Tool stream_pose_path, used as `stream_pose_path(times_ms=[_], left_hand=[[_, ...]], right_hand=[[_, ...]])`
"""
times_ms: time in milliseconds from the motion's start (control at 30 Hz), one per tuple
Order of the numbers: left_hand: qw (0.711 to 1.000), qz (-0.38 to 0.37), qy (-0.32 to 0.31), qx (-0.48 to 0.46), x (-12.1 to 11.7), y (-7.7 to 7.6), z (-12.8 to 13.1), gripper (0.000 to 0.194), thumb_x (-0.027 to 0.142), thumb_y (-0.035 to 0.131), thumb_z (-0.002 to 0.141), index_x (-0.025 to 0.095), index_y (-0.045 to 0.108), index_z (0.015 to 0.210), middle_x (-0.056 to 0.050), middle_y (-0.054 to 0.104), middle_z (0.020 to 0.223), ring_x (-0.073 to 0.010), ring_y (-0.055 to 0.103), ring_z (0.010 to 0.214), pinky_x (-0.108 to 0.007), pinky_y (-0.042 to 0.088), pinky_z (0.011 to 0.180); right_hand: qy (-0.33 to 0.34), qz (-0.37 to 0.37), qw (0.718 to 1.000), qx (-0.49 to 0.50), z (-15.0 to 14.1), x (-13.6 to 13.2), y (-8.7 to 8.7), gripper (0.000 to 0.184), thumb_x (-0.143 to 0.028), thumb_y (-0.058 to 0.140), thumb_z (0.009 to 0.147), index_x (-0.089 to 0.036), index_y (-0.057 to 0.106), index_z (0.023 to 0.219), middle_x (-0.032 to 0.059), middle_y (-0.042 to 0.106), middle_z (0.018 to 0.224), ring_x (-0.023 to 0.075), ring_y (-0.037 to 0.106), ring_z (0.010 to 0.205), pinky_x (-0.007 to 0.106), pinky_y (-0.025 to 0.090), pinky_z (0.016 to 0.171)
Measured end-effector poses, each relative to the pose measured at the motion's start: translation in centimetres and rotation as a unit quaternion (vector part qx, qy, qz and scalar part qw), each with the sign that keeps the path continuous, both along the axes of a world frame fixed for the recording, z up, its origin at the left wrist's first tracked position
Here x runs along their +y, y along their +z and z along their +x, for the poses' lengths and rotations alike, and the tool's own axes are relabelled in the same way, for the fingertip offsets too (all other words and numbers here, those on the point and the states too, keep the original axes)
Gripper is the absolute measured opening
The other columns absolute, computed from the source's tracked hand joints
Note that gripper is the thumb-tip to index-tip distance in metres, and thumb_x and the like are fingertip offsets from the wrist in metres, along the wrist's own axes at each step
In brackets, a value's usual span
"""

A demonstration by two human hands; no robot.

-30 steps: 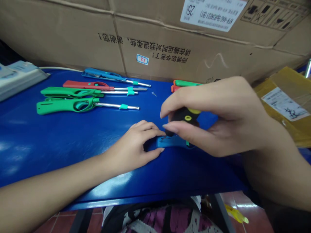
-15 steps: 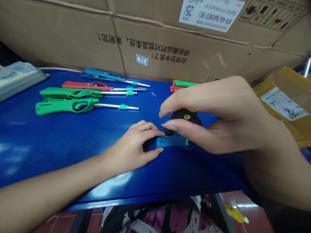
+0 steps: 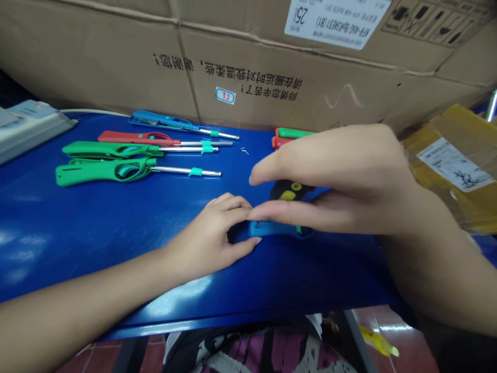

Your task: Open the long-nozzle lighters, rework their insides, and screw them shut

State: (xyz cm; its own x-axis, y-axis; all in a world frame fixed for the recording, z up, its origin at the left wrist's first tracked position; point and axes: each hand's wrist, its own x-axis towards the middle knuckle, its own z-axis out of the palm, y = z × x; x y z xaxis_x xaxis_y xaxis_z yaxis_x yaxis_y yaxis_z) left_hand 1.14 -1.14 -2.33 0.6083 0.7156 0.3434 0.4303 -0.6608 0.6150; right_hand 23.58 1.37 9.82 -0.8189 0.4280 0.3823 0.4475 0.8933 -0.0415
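A blue long-nosed lighter [image 3: 267, 229] lies on the blue table, its handle end between the thumb and fingers of my left hand [image 3: 223, 233], which pins it down. Above it, my right hand [image 3: 345, 181] is curled around a black tool with yellow spots, seemingly a screwdriver [image 3: 289, 191]. My right thumb and index finger are spread apart, with the tool showing between them. The thumb covers the tool's tip, and the rest of the lighter is hidden beneath this hand.
Two green lighters [image 3: 104, 172], a red lighter [image 3: 135, 138] and another blue lighter [image 3: 166, 120] lie at the back left. More handles [image 3: 293, 133] show behind my right hand. A large cardboard box [image 3: 248, 62] walls off the back; a taped parcel [image 3: 454, 160] sits right.
My right thumb and index finger have spread further apart, and the thumb now covers the tool's thin tip. The tool's handle has turned, showing more yellow. My left hand stays on the lighter.
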Motion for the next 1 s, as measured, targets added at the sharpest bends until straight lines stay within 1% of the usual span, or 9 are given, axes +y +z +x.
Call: stream_pose_path(times_ms=[100, 233, 333, 433, 600, 667, 800, 867, 1000], left_hand=[[1.000, -0.010, 0.000, 0.005, -0.01, 0.06, 0.06, 0.015, 0.030, 0.072, 0.094, 0.022, 0.072, 0.107, -0.004, 0.073, 0.108, -0.0245, 0.066, 0.101, -0.042, 0.055, 0.091], [1.000, -0.007, -0.011, -0.008, -0.02, -0.04, -0.03, 0.021, 0.028, 0.071, 0.095, 0.020, 0.072, 0.115, -0.007, 0.073, 0.113, -0.0256, 0.066, 0.105, -0.044, 0.055, 0.094], [1.000, -0.005, -0.010, -0.005, -0.03, -0.13, -0.11, 0.024, 0.028, 0.072, 0.095, 0.019, 0.071, 0.117, -0.008, 0.073, 0.115, -0.0261, 0.067, 0.105, -0.045, 0.055, 0.094], [1.000, 0.002, -0.003, -0.002, -0.03, -0.12, -0.09, 0.026, 0.028, 0.074, 0.094, 0.019, 0.072, 0.118, -0.008, 0.072, 0.111, -0.0271, 0.067, 0.104, -0.044, 0.056, 0.090], [1.000, -0.010, -0.005, -0.004, -0.03, -0.07, -0.05, 0.025, 0.028, 0.074, 0.094, 0.022, 0.073, 0.117, -0.007, 0.074, 0.114, -0.0262, 0.067, 0.105, -0.044, 0.056, 0.093], [1.000, -0.013, -0.004, 0.003, -0.03, -0.08, -0.05, 0.025, 0.030, 0.073, 0.094, 0.021, 0.074, 0.118, -0.009, 0.073, 0.121, -0.0277, 0.067, 0.110, -0.046, 0.056, 0.097], [1.000, -0.010, -0.004, 0.005, -0.01, -0.06, -0.03, 0.023, 0.031, 0.072, 0.095, 0.020, 0.074, 0.115, -0.009, 0.074, 0.118, -0.0280, 0.068, 0.109, -0.046, 0.056, 0.096], [1.000, -0.014, -0.006, 0.002, 0.00, 0.00, 0.01, 0.021, 0.031, 0.072, 0.096, 0.020, 0.074, 0.114, -0.009, 0.074, 0.116, -0.0282, 0.068, 0.109, -0.046, 0.055, 0.096], [1.000, -0.013, -0.003, 0.000, -0.01, 0.04, 0.05, 0.019, 0.030, 0.072, 0.095, 0.021, 0.074, 0.111, -0.008, 0.073, 0.115, -0.0281, 0.068, 0.110, -0.046, 0.056, 0.097]], right_hand=[[-0.007, 0.011, 0.999, -0.030, 0.06, 0.09, -0.19, 0.034, -0.051, 0.044, 0.110, -0.024, 0.065, 0.109, -0.0026, 0.072, 0.090, 0.0159, 0.071, 0.085, 0.027, 0.049, 0.071], [0.054, -0.071, 0.996, -0.025, 0.02, -0.29, 0.18, 0.027, -0.020, 0.043, 0.103, -0.018, 0.058, 0.125, 0.0044, 0.072, 0.121, 0.0161, 0.069, 0.102, 0.028, 0.050, 0.078], [0.013, -0.015, 0.999, -0.026, -0.20, -0.51, 0.29, 0.014, -0.026, 0.050, 0.106, -0.022, 0.063, 0.109, -0.0022, 0.074, 0.095, 0.0133, 0.067, 0.084, 0.027, 0.042, 0.067], [-0.044, 0.071, 0.996, -0.037, -0.28, -0.36, 0.17, 0.028, -0.046, 0.054, 0.108, -0.023, 0.063, 0.094, -0.0056, 0.065, 0.070, 0.0139, 0.065, 0.072, 0.032, 0.029, 0.056], [0.027, -0.078, 0.996, -0.045, 0.08, -0.03, 0.28, 0.031, -0.026, 0.047, 0.103, -0.018, 0.055, 0.132, 0.0061, 0.072, 0.122, 0.0182, 0.069, 0.099, 0.029, 0.045, 0.068], [0.049, -0.110, 0.992, -0.038, 0.20, -0.08, 0.44, 0.035, -0.017, 0.047, 0.100, -0.019, 0.054, 0.134, 0.0069, 0.069, 0.132, 0.0185, 0.067, 0.109, 0.029, 0.048, 0.076], [0.023, -0.044, 0.998, -0.027, 0.23, -0.28, 0.69, 0.009, -0.026, 0.055, 0.105, -0.024, 0.063, 0.108, -0.0042, 0.074, 0.093, 0.0118, 0.065, 0.076, 0.026, 0.044, 0.069], [0.006, 0.004, 1.000, -0.025, 0.20, -0.32, 0.70, 0.015, -0.038, 0.061, 0.104, -0.024, 0.064, 0.101, -0.0072, 0.068, 0.075, 0.0103, 0.057, 0.061, 0.028, 0.039, 0.062], [-0.017, 0.047, 0.997, -0.061, 0.19, -0.28, 0.50, 0.027, -0.045, 0.051, 0.108, -0.022, 0.066, 0.108, -0.0037, 0.072, 0.080, 0.0139, 0.064, 0.069, 0.031, 0.032, 0.056]])
